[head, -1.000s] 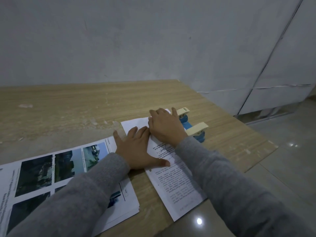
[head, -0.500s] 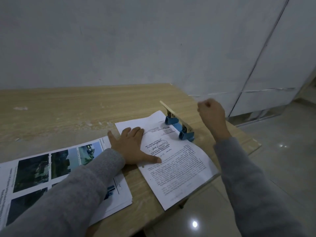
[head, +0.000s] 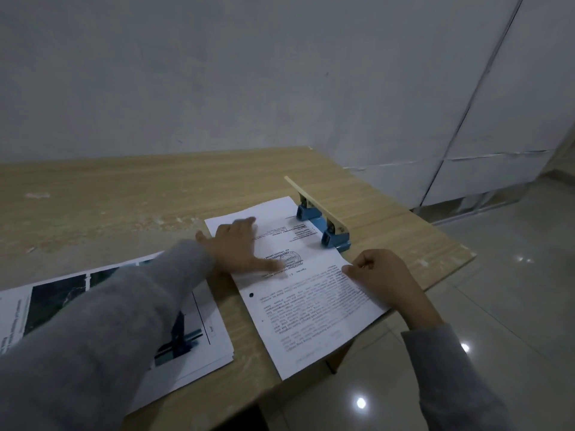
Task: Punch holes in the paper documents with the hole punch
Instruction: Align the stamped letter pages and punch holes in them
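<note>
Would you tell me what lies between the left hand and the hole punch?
In the head view, only printed sheet lies between the left hand and the hole punch; nothing rests on that stretch.

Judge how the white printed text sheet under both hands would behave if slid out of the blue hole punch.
The white printed text sheet looks thin, so it would probably flop and bend where it overhangs the wooden table edge. It likely slides easily on the smooth tabletop. With the right hand pinching its edge and the left hand pressing flat, a crooked pull might crease it at the blue hole punch.
</note>
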